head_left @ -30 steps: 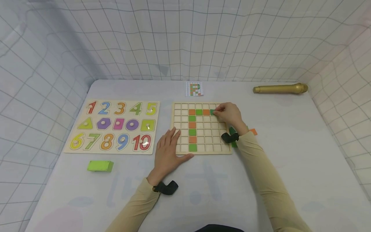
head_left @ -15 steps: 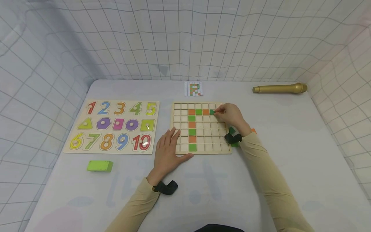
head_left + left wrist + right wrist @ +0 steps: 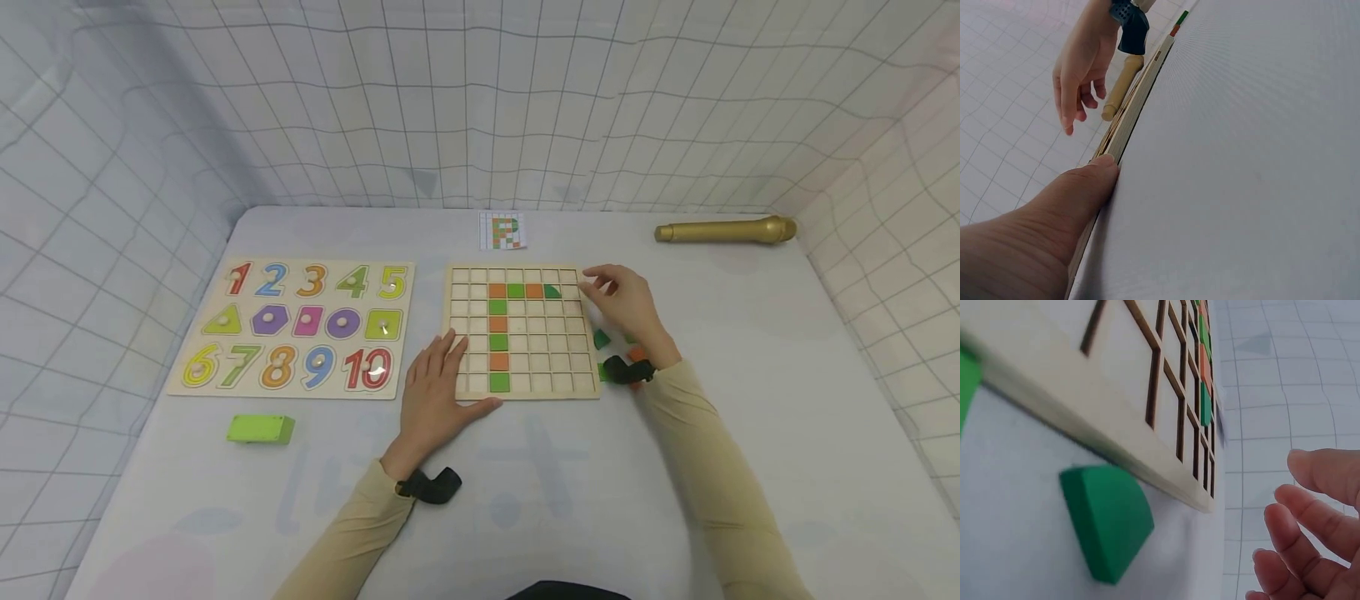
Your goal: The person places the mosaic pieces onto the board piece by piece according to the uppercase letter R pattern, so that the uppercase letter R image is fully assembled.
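Note:
A wooden grid board (image 3: 538, 343) lies in the middle of the table, with orange and green square tiles forming a column and the start of a row. At that row's right end sits a dark green quarter-round tile (image 3: 552, 292). My left hand (image 3: 431, 396) rests on the board's lower left corner, fingers at the left side and thumb (image 3: 1082, 187) against the front edge. Just off the board's upper right edge is my right hand (image 3: 621, 302), its fingers loosely bent around nothing. Below it lies another dark green tile (image 3: 1110, 519), beside the board.
Loose orange tiles (image 3: 637, 353) and a green tile (image 3: 603, 372) lie right of the board, partly hidden by the right wrist. A pattern card (image 3: 502, 230) sits behind the board. Around are a number puzzle (image 3: 288, 329), a green block (image 3: 259, 429) and a gold microphone (image 3: 724, 229).
My right hand has let go of the dark green quarter-round tile in the row and moved right, off the board. The left hand has stayed in place.

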{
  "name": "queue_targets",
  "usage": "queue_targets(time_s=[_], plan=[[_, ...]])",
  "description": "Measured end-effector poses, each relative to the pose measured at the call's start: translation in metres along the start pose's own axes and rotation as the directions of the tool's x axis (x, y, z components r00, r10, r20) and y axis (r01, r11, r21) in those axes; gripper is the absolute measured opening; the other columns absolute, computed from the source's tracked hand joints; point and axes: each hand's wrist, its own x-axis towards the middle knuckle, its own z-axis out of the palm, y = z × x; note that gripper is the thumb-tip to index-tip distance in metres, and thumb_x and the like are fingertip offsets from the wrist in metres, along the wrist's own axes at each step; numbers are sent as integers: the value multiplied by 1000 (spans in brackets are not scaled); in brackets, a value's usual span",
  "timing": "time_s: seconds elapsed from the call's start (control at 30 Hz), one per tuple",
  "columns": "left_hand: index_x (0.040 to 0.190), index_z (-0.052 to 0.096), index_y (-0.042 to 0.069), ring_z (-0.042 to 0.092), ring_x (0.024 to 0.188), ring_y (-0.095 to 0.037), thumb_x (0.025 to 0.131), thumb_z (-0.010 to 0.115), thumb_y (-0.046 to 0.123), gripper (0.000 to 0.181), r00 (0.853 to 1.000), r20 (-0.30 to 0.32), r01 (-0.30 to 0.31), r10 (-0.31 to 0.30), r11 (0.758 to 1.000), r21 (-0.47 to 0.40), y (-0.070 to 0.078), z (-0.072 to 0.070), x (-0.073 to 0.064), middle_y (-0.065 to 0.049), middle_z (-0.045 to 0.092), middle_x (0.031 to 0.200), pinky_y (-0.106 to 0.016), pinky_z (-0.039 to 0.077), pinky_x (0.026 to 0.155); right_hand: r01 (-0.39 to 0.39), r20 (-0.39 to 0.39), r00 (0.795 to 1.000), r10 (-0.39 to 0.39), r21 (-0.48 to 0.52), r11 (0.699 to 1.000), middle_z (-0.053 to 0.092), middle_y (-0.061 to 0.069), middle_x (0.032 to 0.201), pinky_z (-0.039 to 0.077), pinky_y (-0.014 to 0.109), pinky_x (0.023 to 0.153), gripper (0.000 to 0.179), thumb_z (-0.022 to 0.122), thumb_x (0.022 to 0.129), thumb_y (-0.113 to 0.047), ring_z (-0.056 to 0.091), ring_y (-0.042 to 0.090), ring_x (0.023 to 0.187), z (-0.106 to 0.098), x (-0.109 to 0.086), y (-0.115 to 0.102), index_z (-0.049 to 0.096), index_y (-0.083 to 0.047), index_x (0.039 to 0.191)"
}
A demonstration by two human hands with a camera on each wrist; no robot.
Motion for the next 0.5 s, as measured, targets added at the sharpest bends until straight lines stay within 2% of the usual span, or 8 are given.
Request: queue_targets(time_s=[0.13, 0.23, 0.33, 0.5], plan=[[146, 35, 8, 18, 139, -29, 71, 72, 61, 100, 1000, 0, 1, -1, 1000, 0, 0, 0, 0, -11, 26, 152, -46, 15, 110, -16, -109, 994, 13, -30, 999, 62, 11, 86, 38, 31, 58, 29, 66, 90, -21, 52, 22, 72, -10, -9, 8, 67, -2, 112], [146, 35, 8, 19, 139, -29, 71, 72, 61, 100, 1000, -4, 1, -1, 1000, 1, -1, 1, -1, -11, 27, 152, -46, 15, 109, -43, -159, 987, 35, -48, 998, 63, 10, 84, 37, 30, 55, 30, 66, 90, -25, 52, 21, 69, -18, -17, 13, 68, -3, 110], [146, 35, 8, 19, 139, -29, 71, 72, 61, 100, 1000, -9, -3, 3, 1000, 1, 0, 1, -1, -12, 27, 152, -47, 15, 109, -81, -186, 980, 68, -66, 995, 63, 9, 84, 37, 30, 52, 32, 66, 89, -30, 52, 20, 69, -25, -25, 16, 69, -3, 107], [146, 35, 7, 20, 138, -30, 71, 73, 61, 99, 1000, -17, -9, 9, 1000, 3, 0, 2, 0, -12, 27, 151, -47, 16, 109, -140, -187, 975, 119, -102, 985, 63, 10, 85, 37, 30, 52, 35, 65, 88, -33, 54, 21, 68, -31, -36, 21, 68, -2, 105]])
